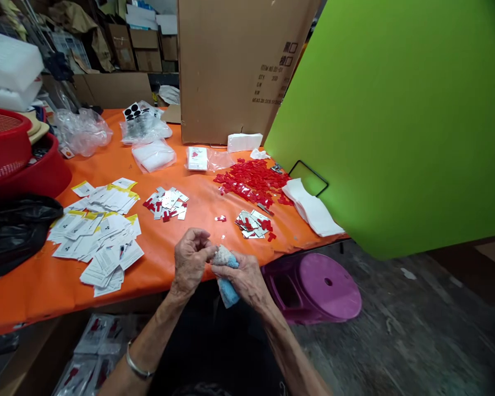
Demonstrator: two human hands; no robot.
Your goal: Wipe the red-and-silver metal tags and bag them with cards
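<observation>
My right hand [249, 278] is closed around a bunched blue and white cloth [227, 290], whose lower end hangs below the fingers. Against the upper end of that cloth, my left hand [192, 261] has thumb and forefinger pinched together; what they hold, if anything, is too small to make out. Both hands are over the near edge of the orange-covered table [159, 261]. Just beyond them lies a small red and white piece [220, 219]. A pile of flat metal and red pieces [253, 224] is to the right, and a similar pile [167, 203] is to the left.
Printed cards [94, 236] spread across the table's left side. Loose red pieces [251, 179] heap at the back right, near white sheets [311, 209]. A cardboard box [239, 71] and a green panel [388, 126] stand behind. A purple stool [330, 286] is at right.
</observation>
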